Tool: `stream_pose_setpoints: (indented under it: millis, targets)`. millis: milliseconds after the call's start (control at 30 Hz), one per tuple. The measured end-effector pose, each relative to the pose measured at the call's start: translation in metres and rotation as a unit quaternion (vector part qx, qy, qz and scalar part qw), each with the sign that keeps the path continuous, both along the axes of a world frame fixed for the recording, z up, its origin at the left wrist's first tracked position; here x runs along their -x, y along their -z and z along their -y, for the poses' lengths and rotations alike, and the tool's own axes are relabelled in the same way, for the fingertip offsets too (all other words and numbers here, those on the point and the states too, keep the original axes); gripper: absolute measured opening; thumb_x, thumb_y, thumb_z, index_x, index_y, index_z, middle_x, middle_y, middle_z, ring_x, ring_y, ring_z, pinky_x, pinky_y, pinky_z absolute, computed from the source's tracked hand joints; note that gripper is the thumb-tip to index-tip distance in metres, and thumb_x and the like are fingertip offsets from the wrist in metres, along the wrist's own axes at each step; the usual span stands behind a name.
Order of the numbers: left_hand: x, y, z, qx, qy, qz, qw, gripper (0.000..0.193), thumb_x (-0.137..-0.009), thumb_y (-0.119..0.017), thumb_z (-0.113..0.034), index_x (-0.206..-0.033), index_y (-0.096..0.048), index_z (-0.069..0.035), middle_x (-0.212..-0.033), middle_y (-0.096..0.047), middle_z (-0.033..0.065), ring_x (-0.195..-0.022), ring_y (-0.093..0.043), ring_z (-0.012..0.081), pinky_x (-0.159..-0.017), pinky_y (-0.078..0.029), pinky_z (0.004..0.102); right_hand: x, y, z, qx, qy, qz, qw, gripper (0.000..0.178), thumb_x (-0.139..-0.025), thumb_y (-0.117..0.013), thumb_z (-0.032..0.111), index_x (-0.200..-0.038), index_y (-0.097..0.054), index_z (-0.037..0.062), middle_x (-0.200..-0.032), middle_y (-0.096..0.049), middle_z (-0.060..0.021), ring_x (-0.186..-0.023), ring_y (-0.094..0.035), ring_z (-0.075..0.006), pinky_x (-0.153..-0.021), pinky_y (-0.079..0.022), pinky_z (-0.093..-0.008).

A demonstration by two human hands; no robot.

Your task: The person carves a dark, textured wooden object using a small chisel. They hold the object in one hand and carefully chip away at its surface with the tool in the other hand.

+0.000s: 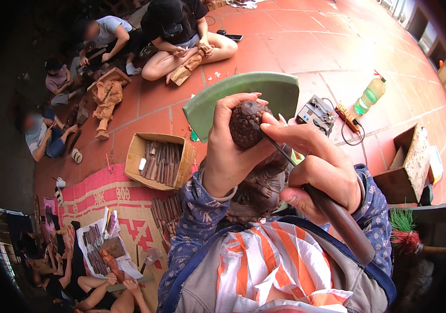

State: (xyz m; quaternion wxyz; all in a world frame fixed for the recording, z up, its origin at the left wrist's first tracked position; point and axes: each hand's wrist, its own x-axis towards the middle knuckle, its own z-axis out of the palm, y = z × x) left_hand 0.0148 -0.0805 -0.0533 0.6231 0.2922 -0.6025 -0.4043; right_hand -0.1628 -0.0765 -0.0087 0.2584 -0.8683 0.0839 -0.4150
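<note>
A dark brown carved wooden figure stands upright against my lap, its rounded head covered in small knobs. My left hand is wrapped round that head from the left, thumb lying across toward the blade. In my right hand is a carving chisel, its thick wooden handle slanting down to the lower right. The chisel's thin metal shaft runs up to the right side of the figure's head, where my fingers steady it. My hands hide the face of the figure and the blade's tip.
Behind the figure rises a curved green panel. A cardboard box of chisels stands at left, with more chisels on the mat. At right are an electrical device, power strip, bottle and wooden box. Several people work nearby.
</note>
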Motion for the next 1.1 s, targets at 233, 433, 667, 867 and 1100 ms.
stream_pose_setpoints:
  millis: [233,433,667,867,1100]
  targets:
    - [-0.005,0.009,0.005,0.041,-0.062,0.066,0.995,0.063,-0.066,-0.071,0.005,-0.122,-0.043,-0.004,-0.113,-0.056,0.0104,-0.1,-0.058,0.0165,-0.09,-0.047,0.0308,-0.011,0.038,0.01,0.088,0.02,0.057,0.994,0.026,-0.069,-0.077,0.01,-0.074,-0.054,-0.0019,-0.126,-0.046,-0.0367,-0.118,-0.049,-0.0514,-0.103,-0.035,-0.0581]
    - [-0.007,0.006,0.006,0.043,-0.034,0.099,0.994,0.068,-0.067,-0.073,0.01,-0.124,-0.037,-0.003,-0.119,-0.054,0.0148,-0.102,-0.059,0.0183,-0.089,-0.05,0.0317,-0.018,0.066,0.014,0.072,0.04,0.143,0.986,0.029,-0.077,-0.074,0.017,-0.076,-0.052,-0.0012,-0.128,-0.044,-0.0381,-0.121,-0.045,-0.0518,-0.105,-0.032,-0.0556]
    - [-0.021,0.016,-0.006,0.08,-0.074,0.07,0.992,0.085,-0.068,-0.078,-0.002,-0.138,-0.028,-0.005,-0.136,-0.042,0.0175,-0.125,-0.044,0.0245,-0.105,-0.038,0.038,-0.014,0.072,0.015,-0.01,-0.007,0.246,0.969,0.046,-0.095,-0.046,0.047,-0.083,-0.045,0.0023,-0.128,-0.04,-0.0379,-0.122,-0.042,-0.0552,-0.1,-0.035,-0.0625]
    - [-0.105,0.08,-0.073,-0.024,-0.285,0.067,0.956,0.063,-0.078,-0.074,-0.014,-0.131,-0.041,-0.003,-0.132,-0.047,0.013,-0.121,-0.049,0.0244,-0.101,-0.04,0.0378,0.05,0.104,0.022,-0.139,0.011,0.301,0.943,0.062,-0.096,-0.024,0.06,-0.107,-0.055,0.0074,-0.128,-0.043,-0.0384,-0.111,-0.056,-0.047,-0.096,-0.045,-0.0568]
    - [-0.273,0.326,-0.329,-0.457,-0.588,0.12,0.656,0.041,-0.08,-0.072,-0.019,-0.112,-0.058,0.004,-0.101,-0.065,0.0162,-0.097,-0.063,0.0248,-0.085,-0.049,0.0338,0.072,0.12,0.041,-0.468,-0.226,0.291,0.804,0.066,-0.095,-0.033,0.06,-0.102,-0.056,-0.0006,-0.1,-0.056,-0.0226,-0.102,-0.053,-0.0347,-0.09,-0.045,-0.0438]
